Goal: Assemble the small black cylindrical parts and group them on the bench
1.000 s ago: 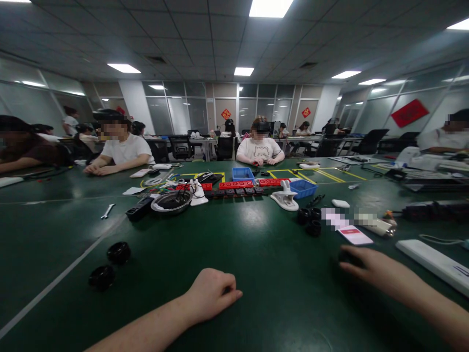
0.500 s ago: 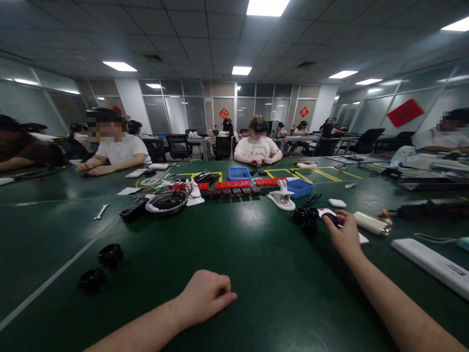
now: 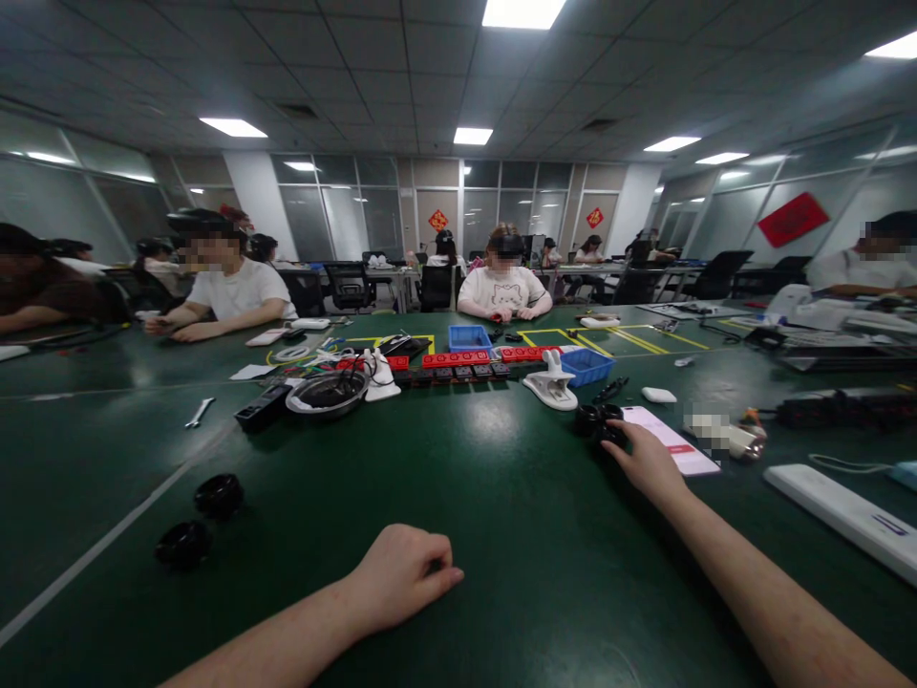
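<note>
Containers: a round metal bowl (image 3: 328,393) sits left of centre on the green table (image 3: 473,497), with dark cables or parts heaped in it; I cannot tell which. Two blue plastic bins stand further back, one (image 3: 469,336) near the far edge, the other (image 3: 586,366) to its right; their contents are not visible from here.

Around: a row of red and black power strips (image 3: 458,367) runs between the bowl and the right bin. A white clamp-like plastic stand (image 3: 550,387) lies just beside that bin. A white card with a red band (image 3: 670,440) lies right of my right hand. Two black round caps (image 3: 204,519) lie apart on the near left. A long white flat bar (image 3: 845,516) lies at far right. People sit at the far side.

Hands: my right hand (image 3: 649,462) is stretched forward, fingers on the cluster of small black cylindrical parts (image 3: 600,422) at centre right; whether it pinches one I cannot tell. My left hand (image 3: 405,573) rests on the table as a loose fist, holding nothing visible.
</note>
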A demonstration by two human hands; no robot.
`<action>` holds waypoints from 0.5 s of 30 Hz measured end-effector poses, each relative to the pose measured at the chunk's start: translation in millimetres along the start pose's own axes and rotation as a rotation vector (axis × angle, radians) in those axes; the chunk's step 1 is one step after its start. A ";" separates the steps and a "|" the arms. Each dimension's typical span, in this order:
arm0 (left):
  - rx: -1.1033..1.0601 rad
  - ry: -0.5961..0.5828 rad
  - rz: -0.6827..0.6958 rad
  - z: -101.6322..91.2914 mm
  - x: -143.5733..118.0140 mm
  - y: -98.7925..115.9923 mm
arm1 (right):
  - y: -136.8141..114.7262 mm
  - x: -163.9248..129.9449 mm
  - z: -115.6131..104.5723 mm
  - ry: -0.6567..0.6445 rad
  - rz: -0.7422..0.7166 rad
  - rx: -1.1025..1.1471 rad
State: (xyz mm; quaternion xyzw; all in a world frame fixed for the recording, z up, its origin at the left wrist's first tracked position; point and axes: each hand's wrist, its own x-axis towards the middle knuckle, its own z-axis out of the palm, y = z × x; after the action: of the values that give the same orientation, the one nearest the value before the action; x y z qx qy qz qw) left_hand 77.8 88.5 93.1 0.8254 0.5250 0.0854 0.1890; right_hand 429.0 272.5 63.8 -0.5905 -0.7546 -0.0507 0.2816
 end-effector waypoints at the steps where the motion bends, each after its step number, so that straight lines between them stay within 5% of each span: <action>1: 0.001 0.001 0.000 -0.4 -0.4 0.7 | 0.3 -0.1 1.0 0.014 0.003 -0.019; 8: 0.017 0.007 -0.009 -2.8 -3.5 4.8 | -2.4 -1.8 9.0 0.115 -0.029 0.009; 15: 0.062 0.035 0.022 -6.4 -9.6 8.9 | -30.2 -17.0 -14.8 0.298 -0.006 0.015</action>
State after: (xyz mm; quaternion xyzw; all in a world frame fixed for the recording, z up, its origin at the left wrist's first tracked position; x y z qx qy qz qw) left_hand 78.9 77.9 103.1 0.8349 0.5217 0.0858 0.1531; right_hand 409.1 242.8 75.6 -0.5721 -0.7066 -0.1332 0.3946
